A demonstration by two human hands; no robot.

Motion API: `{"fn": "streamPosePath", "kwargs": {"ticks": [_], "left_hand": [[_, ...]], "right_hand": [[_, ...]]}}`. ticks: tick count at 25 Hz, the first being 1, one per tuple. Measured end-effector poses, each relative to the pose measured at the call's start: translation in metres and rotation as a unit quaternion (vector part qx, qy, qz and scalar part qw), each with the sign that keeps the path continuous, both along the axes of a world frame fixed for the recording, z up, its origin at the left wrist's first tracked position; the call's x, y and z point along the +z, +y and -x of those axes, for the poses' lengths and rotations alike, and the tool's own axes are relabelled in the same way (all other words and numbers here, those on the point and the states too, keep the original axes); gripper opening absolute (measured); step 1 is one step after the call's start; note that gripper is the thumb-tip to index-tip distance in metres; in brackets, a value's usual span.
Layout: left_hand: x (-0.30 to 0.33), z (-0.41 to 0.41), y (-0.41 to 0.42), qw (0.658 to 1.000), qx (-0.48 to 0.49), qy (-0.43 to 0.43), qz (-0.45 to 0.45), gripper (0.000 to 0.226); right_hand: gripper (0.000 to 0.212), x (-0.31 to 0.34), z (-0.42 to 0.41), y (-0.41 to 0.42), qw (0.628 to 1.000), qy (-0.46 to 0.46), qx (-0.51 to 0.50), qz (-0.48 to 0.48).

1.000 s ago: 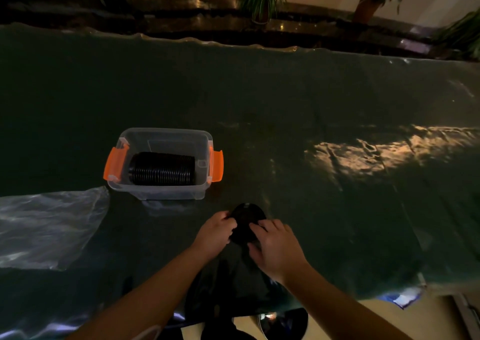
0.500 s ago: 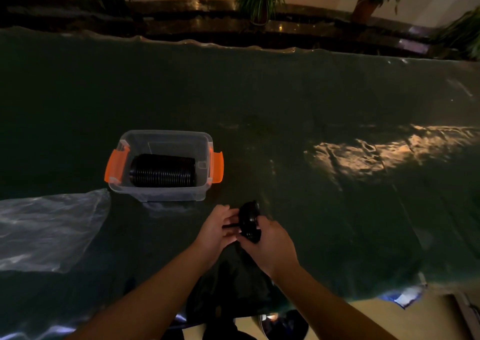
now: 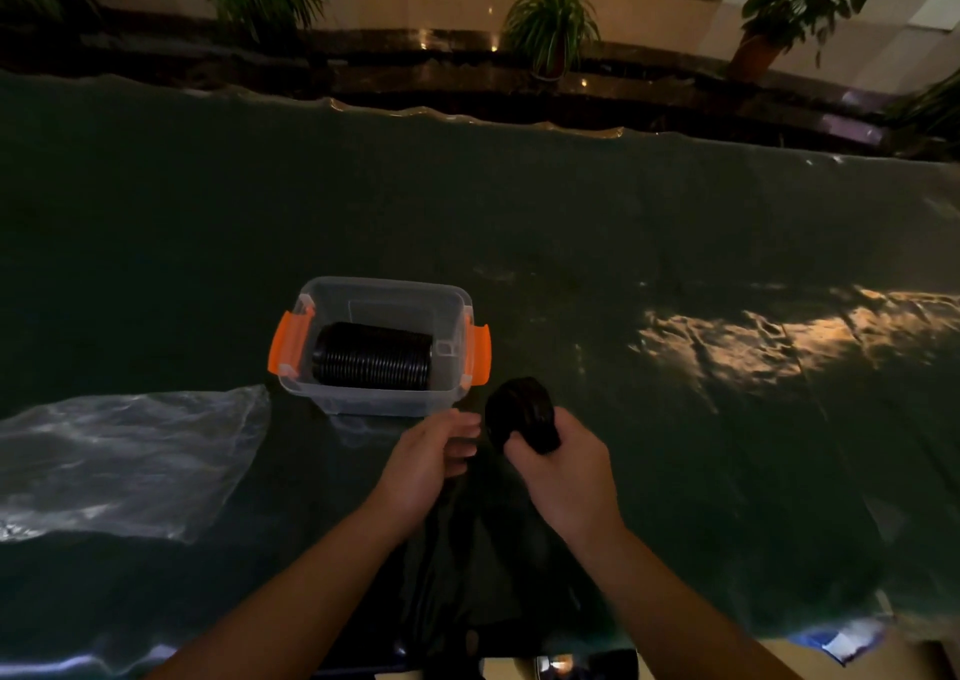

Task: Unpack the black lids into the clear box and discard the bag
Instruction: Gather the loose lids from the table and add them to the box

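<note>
A clear box (image 3: 384,398) with orange side latches stands on the dark green table cover. Inside it lies a row of black lids (image 3: 371,354) on edge. My right hand (image 3: 558,466) grips a short stack of black lids (image 3: 522,411) just right of the box's near corner. My left hand (image 3: 423,463) is beside it with fingers curled loosely; what it holds, if anything, is too dark to tell. A dark bag (image 3: 483,539) seems to hang below both hands. A clear plastic bag (image 3: 119,463) lies flat on the table to the left.
The dark green cover (image 3: 675,242) spreads wide behind and to the right of the box, with a bright light reflection at the right. Potted plants (image 3: 553,24) and a dark ledge stand beyond the far edge. The near table edge runs just below my forearms.
My right hand has lifted the black lid stack up and to the right, tilting it on edge. My left hand has come off the stack and now sits beside it.
</note>
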State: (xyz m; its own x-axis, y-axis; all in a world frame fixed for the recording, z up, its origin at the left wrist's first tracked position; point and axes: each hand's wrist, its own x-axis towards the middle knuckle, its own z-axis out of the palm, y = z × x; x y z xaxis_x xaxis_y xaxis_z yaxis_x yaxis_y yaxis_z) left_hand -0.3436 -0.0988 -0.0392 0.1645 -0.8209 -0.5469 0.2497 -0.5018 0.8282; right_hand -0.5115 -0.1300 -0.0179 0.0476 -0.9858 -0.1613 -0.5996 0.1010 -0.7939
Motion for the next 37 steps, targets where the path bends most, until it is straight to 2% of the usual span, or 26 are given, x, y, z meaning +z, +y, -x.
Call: {"fn": "streamPosePath", "kwargs": {"ticks": [3, 5, 7, 8, 11, 12, 14, 18, 22, 26, 33, 35, 37], "left_hand": [[0.012, -0.038, 0.006, 0.990, -0.038, -0.110, 0.083, 0.023], [0.018, -0.066, 0.007, 0.956, -0.080, -0.249, 0.131, 0.014], [0.025, -0.090, 0.004, 0.899, -0.090, -0.391, 0.175, 0.019], [0.030, -0.100, 0.000, 0.866, -0.102, -0.451, 0.190, 0.029], [0.041, -0.123, -0.019, 0.743, -0.196, -0.613, 0.184, 0.055], [0.042, -0.128, -0.027, 0.701, -0.244, -0.646, 0.176, 0.062], [0.041, -0.131, -0.041, 0.638, -0.349, -0.665, 0.166, 0.074], [0.028, -0.133, -0.067, 0.563, -0.496, -0.644, 0.148, 0.079], [0.024, -0.134, -0.083, 0.535, -0.562, -0.617, 0.131, 0.090], [0.022, -0.143, -0.085, 0.547, -0.542, -0.622, 0.142, 0.094], [0.011, -0.155, -0.079, 0.556, -0.557, -0.598, 0.153, 0.092], [0.010, -0.157, -0.079, 0.554, -0.557, -0.597, 0.161, 0.092], [0.009, -0.159, -0.078, 0.554, -0.556, -0.597, 0.166, 0.091]], "right_hand": [[0.013, 0.037, -0.023, -0.019, 0.999, -0.046, 0.011, 0.014], [0.009, 0.056, -0.044, -0.033, 0.998, -0.041, 0.031, 0.023], [0.010, 0.067, -0.064, -0.045, 0.998, -0.015, 0.052, 0.028], [0.013, 0.069, -0.073, -0.050, 0.998, 0.003, 0.060, 0.030], [0.013, 0.070, -0.099, -0.063, 0.996, 0.050, 0.067, 0.018], [0.010, 0.069, -0.105, -0.065, 0.996, 0.059, 0.062, 0.013], [0.017, 0.068, -0.113, -0.069, 0.996, 0.079, 0.048, 0.007], [0.036, 0.062, -0.123, -0.069, 0.993, 0.112, 0.027, -0.012], [0.045, 0.054, -0.128, -0.068, 0.988, 0.144, 0.016, -0.044], [0.055, 0.049, -0.142, -0.068, 0.978, 0.203, 0.024, -0.041], [0.054, 0.032, -0.168, -0.080, 0.956, 0.290, 0.029, -0.046], [0.060, 0.027, -0.172, -0.085, 0.938, 0.336, 0.062, -0.059], [0.062, 0.023, -0.175, -0.090, 0.903, 0.404, 0.132, -0.068]]}}
